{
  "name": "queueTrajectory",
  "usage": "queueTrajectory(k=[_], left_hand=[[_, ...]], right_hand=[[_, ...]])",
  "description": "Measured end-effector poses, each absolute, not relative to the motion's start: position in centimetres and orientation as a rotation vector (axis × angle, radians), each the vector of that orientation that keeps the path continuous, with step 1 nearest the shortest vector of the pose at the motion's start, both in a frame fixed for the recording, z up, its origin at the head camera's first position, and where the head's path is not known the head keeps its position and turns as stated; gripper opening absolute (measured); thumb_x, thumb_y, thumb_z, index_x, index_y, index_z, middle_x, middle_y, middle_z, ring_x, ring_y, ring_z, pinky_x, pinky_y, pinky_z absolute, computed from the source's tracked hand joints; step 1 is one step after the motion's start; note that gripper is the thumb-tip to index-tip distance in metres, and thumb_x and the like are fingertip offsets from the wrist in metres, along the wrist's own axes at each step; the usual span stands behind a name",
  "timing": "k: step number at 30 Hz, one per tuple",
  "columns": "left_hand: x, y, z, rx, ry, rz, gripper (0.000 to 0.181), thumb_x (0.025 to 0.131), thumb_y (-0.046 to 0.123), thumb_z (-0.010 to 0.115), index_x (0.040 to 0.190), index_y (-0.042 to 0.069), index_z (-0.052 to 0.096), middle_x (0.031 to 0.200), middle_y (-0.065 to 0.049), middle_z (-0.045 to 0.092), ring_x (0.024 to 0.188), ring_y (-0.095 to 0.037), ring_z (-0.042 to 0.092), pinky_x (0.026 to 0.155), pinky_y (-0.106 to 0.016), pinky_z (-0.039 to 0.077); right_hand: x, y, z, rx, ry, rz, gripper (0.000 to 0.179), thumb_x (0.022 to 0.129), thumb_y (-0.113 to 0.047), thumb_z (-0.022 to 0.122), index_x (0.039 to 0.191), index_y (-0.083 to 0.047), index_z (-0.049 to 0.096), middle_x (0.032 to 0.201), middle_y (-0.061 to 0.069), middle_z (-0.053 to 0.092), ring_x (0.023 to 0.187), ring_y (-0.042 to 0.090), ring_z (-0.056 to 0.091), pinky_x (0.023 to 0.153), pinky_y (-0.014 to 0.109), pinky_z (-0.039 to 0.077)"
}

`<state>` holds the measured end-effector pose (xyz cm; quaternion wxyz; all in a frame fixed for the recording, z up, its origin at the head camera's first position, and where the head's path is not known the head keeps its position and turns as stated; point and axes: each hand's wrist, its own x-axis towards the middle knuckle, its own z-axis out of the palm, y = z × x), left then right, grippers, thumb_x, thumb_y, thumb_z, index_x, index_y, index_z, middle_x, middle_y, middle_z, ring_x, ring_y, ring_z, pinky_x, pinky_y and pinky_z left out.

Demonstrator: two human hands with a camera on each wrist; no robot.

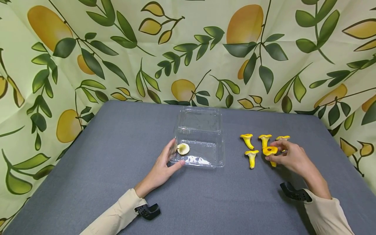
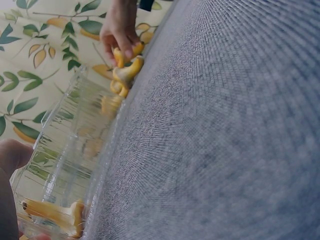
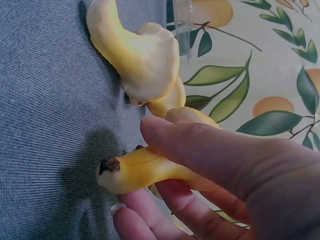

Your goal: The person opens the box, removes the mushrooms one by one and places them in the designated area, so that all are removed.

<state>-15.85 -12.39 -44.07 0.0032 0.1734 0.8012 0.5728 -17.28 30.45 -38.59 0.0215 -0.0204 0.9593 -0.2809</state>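
Note:
A clear plastic clamshell box (image 1: 202, 164) stands with its lid (image 1: 200, 119) folded back. My left hand (image 1: 161, 168) holds its near left corner, thumb over the front rim and fingers along the left side. Inside that corner lies one chanterelle mushroom (image 2: 55, 215), its pale cap (image 1: 183, 149) facing up in the head view. On the right, my right hand (image 1: 293, 158) pinches another yellow chanterelle (image 3: 145, 172) between thumb and fingers. The dark stem end (image 3: 109, 165) points away from the palm in the right wrist view.
More chanterelles lie left of and behind the right hand: one at the front (image 1: 251, 158), one at the back left (image 1: 247, 140), one at the back middle (image 1: 265, 139), one partly hidden by the hand (image 1: 283, 138). A grey cloth (image 1: 117, 156) covers the table; a leaf-patterned curtain (image 1: 199, 49) hangs behind.

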Motion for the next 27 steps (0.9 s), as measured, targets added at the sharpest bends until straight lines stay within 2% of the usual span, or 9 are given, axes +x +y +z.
queueTrajectory(k=[3,8,12,19,27], left_hand=[[-15.9,-12.4,-44.1,0.539,2.512,1.793,0.082,0.093,0.017,0.069,0.158,0.007,0.019,0.161,-0.022,0.026,0.148,-0.035,0.031,0.118,-0.055,0.033],[-15.9,-12.4,-44.1,0.533,2.507,1.796,0.082,0.093,0.017,0.069,0.158,0.007,0.019,0.162,-0.021,0.026,0.148,-0.035,0.031,0.118,-0.056,0.033],[-16.0,-12.4,-44.1,0.535,2.504,1.797,0.083,0.093,0.017,0.069,0.158,0.007,0.018,0.162,-0.022,0.026,0.149,-0.035,0.030,0.118,-0.056,0.032],[-16.0,-12.4,-44.2,0.540,2.507,1.800,0.082,0.093,0.016,0.069,0.158,0.006,0.019,0.161,-0.022,0.026,0.148,-0.035,0.031,0.118,-0.056,0.032],[-15.9,-12.4,-44.0,0.520,2.502,1.795,0.083,0.093,0.017,0.069,0.158,0.008,0.018,0.162,-0.020,0.025,0.149,-0.034,0.030,0.119,-0.055,0.031]], right_hand=[[-17.3,30.5,-38.7,-0.045,2.947,-0.869,0.058,0.079,-0.032,0.084,0.120,0.002,0.061,0.108,0.025,0.062,0.078,0.019,0.064,0.060,0.025,0.048],[-17.4,30.4,-39.0,0.000,2.840,-0.937,0.061,0.081,-0.030,0.083,0.123,0.006,0.055,0.107,0.026,0.063,0.067,0.013,0.066,0.058,0.024,0.055],[-17.4,30.3,-39.2,0.020,2.806,-0.951,0.062,0.083,-0.029,0.082,0.123,0.008,0.053,0.103,0.024,0.064,0.068,0.014,0.066,0.057,0.025,0.056],[-17.4,30.2,-39.5,0.015,2.807,-0.932,0.058,0.085,-0.030,0.079,0.122,0.008,0.053,0.091,0.012,0.066,0.067,0.014,0.063,0.056,0.026,0.053],[-17.6,30.1,-39.8,0.018,2.827,-0.919,0.060,0.087,-0.034,0.077,0.124,0.007,0.053,0.091,0.011,0.067,0.066,0.014,0.063,0.055,0.026,0.051]])
